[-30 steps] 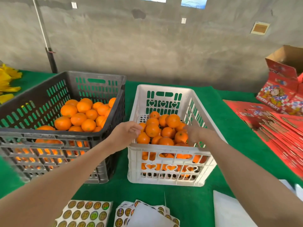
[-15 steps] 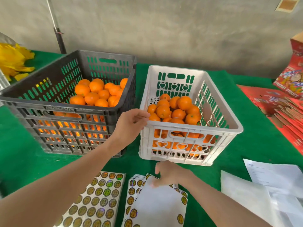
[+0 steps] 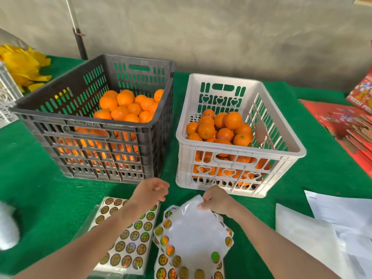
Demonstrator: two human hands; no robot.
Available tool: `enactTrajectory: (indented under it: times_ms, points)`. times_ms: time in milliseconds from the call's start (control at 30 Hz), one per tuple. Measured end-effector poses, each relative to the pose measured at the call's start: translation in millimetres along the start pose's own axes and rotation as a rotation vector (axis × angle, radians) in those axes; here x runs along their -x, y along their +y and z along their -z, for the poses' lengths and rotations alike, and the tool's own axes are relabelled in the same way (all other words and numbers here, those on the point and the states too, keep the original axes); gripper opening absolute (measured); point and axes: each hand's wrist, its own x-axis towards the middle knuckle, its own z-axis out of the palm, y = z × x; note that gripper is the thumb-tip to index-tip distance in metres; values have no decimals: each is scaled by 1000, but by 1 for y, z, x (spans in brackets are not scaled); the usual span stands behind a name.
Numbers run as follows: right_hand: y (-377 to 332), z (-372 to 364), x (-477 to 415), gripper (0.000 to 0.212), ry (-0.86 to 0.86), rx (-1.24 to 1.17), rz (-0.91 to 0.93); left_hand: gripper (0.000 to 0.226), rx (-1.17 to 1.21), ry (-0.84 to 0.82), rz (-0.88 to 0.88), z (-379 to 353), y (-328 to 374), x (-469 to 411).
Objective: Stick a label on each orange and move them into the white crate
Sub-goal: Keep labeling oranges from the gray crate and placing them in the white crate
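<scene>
A dark grey crate (image 3: 88, 121) on the left holds several oranges (image 3: 122, 106). The white crate (image 3: 281, 137) to its right holds more oranges (image 3: 218, 127). In front lie a full sheet of round gold labels (image 3: 130, 238) and a mostly used label sheet (image 3: 193, 234). My right hand (image 3: 217, 200) pinches the top edge of the used sheet and lifts it. My left hand (image 3: 151, 191) hovers over the full sheet with fingers loosely curled and nothing in it.
Green cloth covers the table (image 3: 40, 188). White papers (image 3: 326, 228) lie at the right front, red flattened fruit boxes (image 3: 346, 129) further right. Yellow items (image 3: 24, 67) and part of another white crate (image 3: 6, 97) sit at the far left. A concrete wall stands behind.
My left hand has come back from the white crate's rim to above the label sheets. My right hand dropped from the crate to the used sheet and gripped its edge.
</scene>
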Motion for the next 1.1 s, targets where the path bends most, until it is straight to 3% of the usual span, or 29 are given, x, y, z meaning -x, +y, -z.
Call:
enactTrajectory:
  times_ms: [233, 333, 433, 500, 567, 667, 767, 900, 1100]
  points:
    - [9, 8, 2, 48, 107, -77, 25, 24, -135, -150, 175, -14, -15, -7]
    - [13, 12, 3, 36, 182, -321, 9, 28, -151, -102, 195, -17, -15, -9]
    - [16, 21, 8, 39, 161, -494, -9, 26, 5, -71, 244, -17, -11, -11]
    - [17, 24, 11, 25, 172, -471, -44, 15, 163, -27, 261, -17, -8, -11]
    - [18, 21, 14, 17, 323, -308, -47, 5, 295, 2, 272, -17, -5, -11]
    - [2, 8, 26, 5, 653, -123, 245, 4, 351, -25, 267, -20, 2, -12]
    - [-20, -12, 27, 6, 570, -83, 434, 5, 407, -120, 254, -25, 10, -11]
    - [-29, -22, 19, 12, 583, -30, 388, 10, 508, -188, 248, -27, 15, -11]
    - [-30, -28, 18, 8, 697, -140, 295, 17, 600, -222, 270, -30, 18, -13]
